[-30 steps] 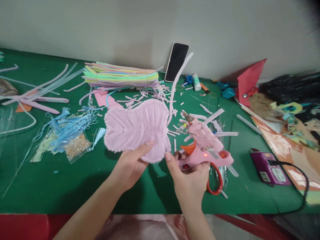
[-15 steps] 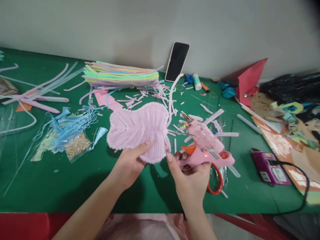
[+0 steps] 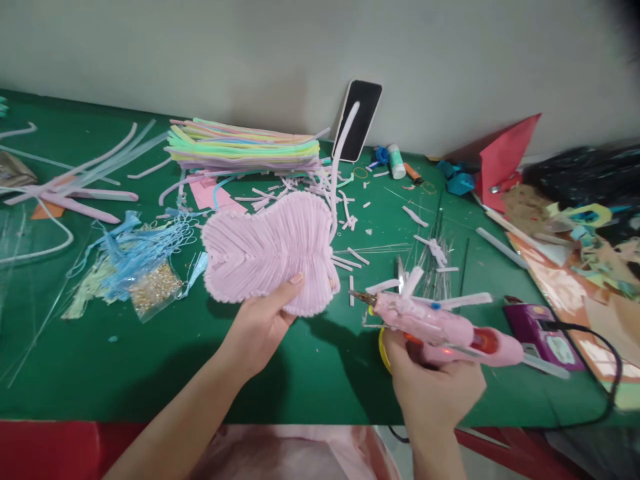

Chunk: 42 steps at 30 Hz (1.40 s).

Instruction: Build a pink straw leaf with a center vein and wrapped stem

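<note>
My left hand (image 3: pixel 260 320) grips the lower edge of a pink fuzzy leaf-shaped piece (image 3: pixel 267 250) made of pipe cleaners, held just above the green table (image 3: pixel 150 360). A long pale pipe cleaner (image 3: pixel 337 167) rises from the piece's right side toward the phone. My right hand (image 3: pixel 433 387) is wrapped round a pink glue gun (image 3: pixel 440 327). The gun is lifted off the table, with its nozzle pointing left toward the pink piece and a short gap between them.
A stack of coloured pipe cleaners (image 3: pixel 245 147) lies at the back, with a black phone (image 3: pixel 359 120) leaning on the wall. Blue tassels and a bag of gold beads (image 3: pixel 145 280) lie left. A purple power strip (image 3: pixel 543 330), wires, paper scraps and red paper (image 3: pixel 505 160) lie right.
My right hand has picked the glue gun up off the table and swung it right, nozzle now aimed at the pink piece. The left hand has tilted the piece a little.
</note>
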Tool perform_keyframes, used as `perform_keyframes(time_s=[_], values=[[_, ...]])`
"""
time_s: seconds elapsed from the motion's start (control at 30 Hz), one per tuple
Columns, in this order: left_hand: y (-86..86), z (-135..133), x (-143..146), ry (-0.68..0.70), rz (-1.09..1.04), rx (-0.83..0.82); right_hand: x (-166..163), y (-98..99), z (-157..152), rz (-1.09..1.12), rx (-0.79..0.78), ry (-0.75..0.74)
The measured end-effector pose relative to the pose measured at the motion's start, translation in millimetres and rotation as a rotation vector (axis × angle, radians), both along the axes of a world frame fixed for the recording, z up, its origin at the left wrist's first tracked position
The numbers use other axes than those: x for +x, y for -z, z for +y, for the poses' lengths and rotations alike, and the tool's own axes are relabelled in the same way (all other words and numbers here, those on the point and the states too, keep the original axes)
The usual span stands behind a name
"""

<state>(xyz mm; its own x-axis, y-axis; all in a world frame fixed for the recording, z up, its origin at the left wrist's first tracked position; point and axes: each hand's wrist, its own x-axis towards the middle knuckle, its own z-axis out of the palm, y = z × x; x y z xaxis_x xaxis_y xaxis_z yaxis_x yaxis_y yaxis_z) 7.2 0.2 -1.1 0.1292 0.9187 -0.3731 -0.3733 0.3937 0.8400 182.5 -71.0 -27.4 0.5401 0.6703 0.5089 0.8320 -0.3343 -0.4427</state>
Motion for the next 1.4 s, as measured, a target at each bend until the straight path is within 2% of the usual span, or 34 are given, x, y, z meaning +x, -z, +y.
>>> perform_keyframes(time_s=[0.2,0.37,0.6,0.8,0.9,1.1,1.4], values=[[-1.0,0,-1,0.034,0.025,0.006,1,8.5,-4,-0.148,-0.104,-0.035],[-5.3,1,0,0.057,0.009,-0.012,1,9.5,-2,-0.134,-0.115,-0.001],[-3.1,1,-2,0.066,0.029,-0.010,0,8.4,-4,-0.102,-0.160,-0.070],[0.9,-1,-2,0.006,0.056,0.027,1,10.0,-4,-0.128,-0.150,-0.102],[-3.1,1,0,0.020,0.037,0.008,2,11.7,-5,-0.151,-0.156,-0.105],[-6.3,1,1,0.041,-0.076,-0.021,3,13.6,-5,-0.240,-0.065,-0.187],[-4.7,0,1,0.019,-0.087,-0.021,4,14.8,-7,-0.169,-0.154,-0.174]])
